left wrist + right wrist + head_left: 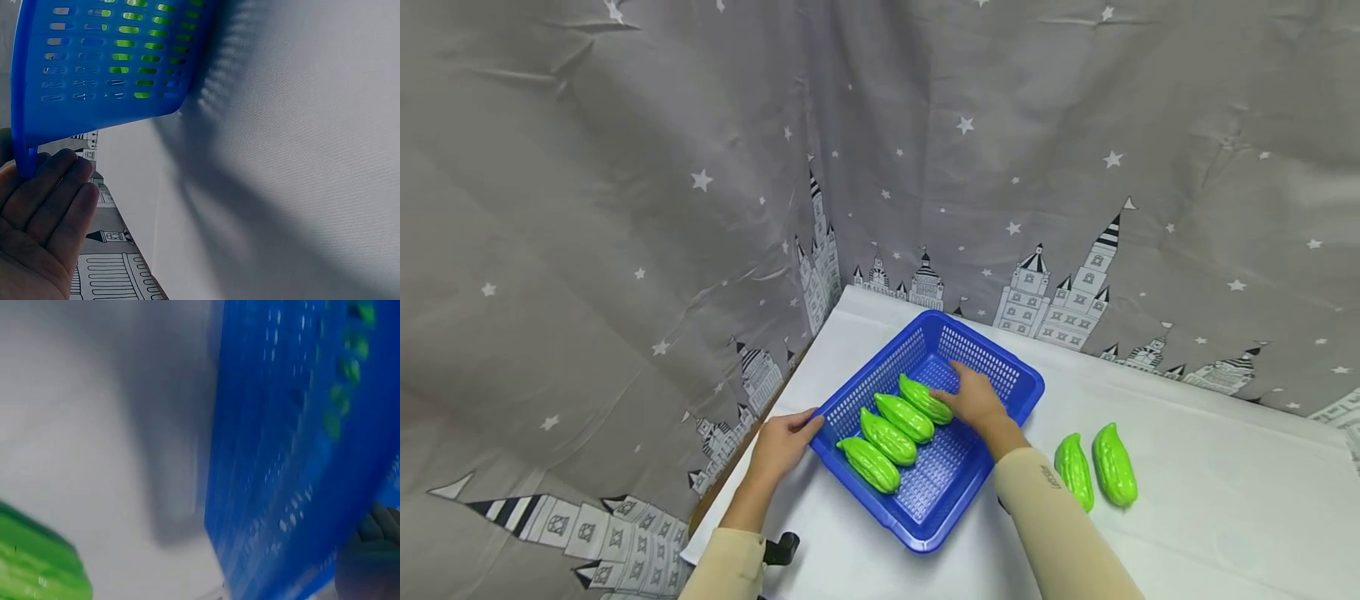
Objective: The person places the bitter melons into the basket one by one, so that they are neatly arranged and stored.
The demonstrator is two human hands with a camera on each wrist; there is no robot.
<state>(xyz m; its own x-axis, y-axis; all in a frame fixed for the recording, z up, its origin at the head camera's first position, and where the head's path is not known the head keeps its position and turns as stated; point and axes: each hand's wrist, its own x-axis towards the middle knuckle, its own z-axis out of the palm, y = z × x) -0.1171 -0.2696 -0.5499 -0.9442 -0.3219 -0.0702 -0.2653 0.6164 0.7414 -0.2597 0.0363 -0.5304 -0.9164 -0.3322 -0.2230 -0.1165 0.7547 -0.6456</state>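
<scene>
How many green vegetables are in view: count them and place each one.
6. In the blue basket, a row: nearest vegetable, second vegetable, third vegetable, farthest vegetable. On the white table to its right: left vegetable, right vegetable. The right sleeve could hide more.

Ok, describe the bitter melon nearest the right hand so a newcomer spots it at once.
Find the blue basket on the white table. Inside, four bitter melons lie in a row; go to the end farthest from the left hand. Only that melon is partly covered by the right hand.
</scene>
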